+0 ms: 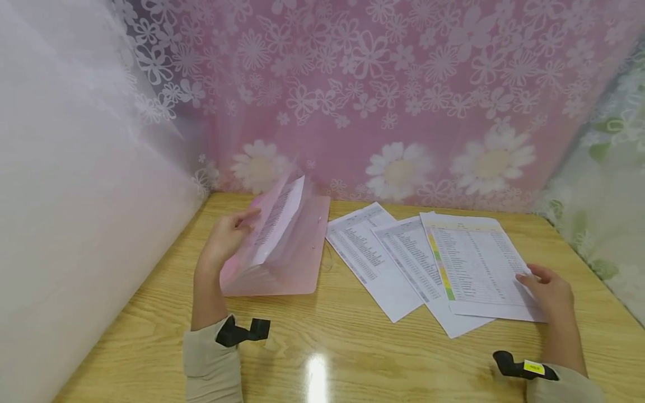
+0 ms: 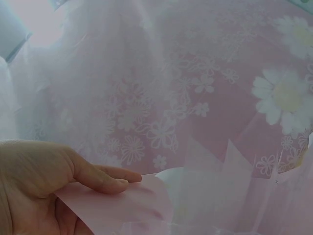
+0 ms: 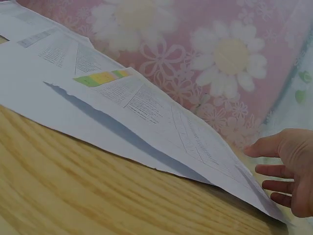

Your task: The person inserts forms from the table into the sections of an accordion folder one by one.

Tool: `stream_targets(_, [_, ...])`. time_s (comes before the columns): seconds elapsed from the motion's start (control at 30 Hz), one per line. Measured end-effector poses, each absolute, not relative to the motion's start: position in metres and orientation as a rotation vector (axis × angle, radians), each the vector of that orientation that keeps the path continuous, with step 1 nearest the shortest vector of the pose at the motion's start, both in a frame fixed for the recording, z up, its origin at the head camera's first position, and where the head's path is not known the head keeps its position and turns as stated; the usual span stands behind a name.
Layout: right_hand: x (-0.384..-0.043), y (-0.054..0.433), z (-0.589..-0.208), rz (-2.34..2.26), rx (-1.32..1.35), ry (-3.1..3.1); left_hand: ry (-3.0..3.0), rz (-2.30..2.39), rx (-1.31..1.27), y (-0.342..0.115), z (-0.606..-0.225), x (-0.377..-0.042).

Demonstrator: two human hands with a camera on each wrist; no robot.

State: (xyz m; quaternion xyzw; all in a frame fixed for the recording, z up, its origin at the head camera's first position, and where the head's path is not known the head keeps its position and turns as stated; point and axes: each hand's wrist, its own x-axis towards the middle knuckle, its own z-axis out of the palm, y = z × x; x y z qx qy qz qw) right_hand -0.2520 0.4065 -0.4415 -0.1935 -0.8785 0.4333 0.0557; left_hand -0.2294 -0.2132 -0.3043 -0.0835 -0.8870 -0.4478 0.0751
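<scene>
My left hand [image 1: 225,238] grips the raised front cover of a pink folder [image 1: 314,246] at the left of the table. In the left wrist view, the thumb lies over the pink cover [image 2: 122,205] and the other fingers go behind it. Clear sleeves and a printed sheet [image 1: 282,218] stand fanned up inside the folder. At the right, my right hand [image 1: 550,291] is at the right edge of a printed sheet with a coloured strip [image 1: 478,263]. In the right wrist view, its thumb and fingers are spread apart beside that sheet's edge [image 3: 195,142].
Two more printed sheets, a left one [image 1: 373,257] and a middle one [image 1: 418,263], lie fanned out on the wooden table [image 1: 373,358]; the coloured-strip sheet overlaps the middle one. A pink flowered curtain [image 1: 342,112] hangs behind, with pale sheeting [image 1: 90,168] along the left side.
</scene>
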Motion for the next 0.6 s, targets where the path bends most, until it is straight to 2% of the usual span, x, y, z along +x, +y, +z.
stream_targets(0.2, [-0.2506,0.4054,-0.4433,1.251,-0.635,-2.678,-2.672,-1.348,-0.238,-0.2127,-0.3058,-0.2303])
stream_targets(0.6, [-0.2496,0.4035,-0.4477,0.979,-0.493,-2.783,-2.685,-1.334,-0.237,-0.2131,-0.3062,-0.2303])
